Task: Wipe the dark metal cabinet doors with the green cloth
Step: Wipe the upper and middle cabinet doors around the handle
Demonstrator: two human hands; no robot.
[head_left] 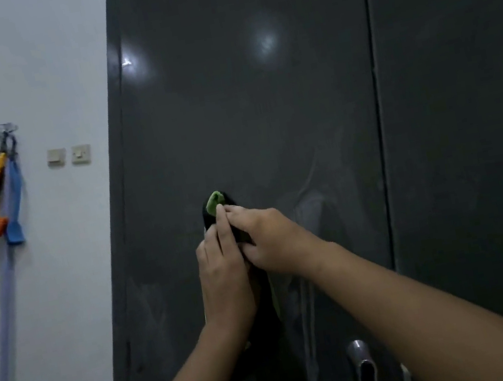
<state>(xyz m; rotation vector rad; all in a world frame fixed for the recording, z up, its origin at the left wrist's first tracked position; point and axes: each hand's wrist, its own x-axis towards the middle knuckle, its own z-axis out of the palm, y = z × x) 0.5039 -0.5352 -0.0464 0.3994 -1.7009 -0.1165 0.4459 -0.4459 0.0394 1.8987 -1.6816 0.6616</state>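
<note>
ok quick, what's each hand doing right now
left hand: closed, holding the green cloth.
right hand: closed, pinching the same cloth just below its green tip.

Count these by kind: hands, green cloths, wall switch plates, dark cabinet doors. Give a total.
Hands: 2 (left hand, right hand)
Green cloth: 1
Switch plates: 2 (left plate, right plate)
Cabinet doors: 2 (left door, right door)
Total: 7

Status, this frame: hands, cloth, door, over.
Left grip and right grip both pinch cloth, bunched, before door. Contact with door unclear. Handle below, nothing blocking.
</note>
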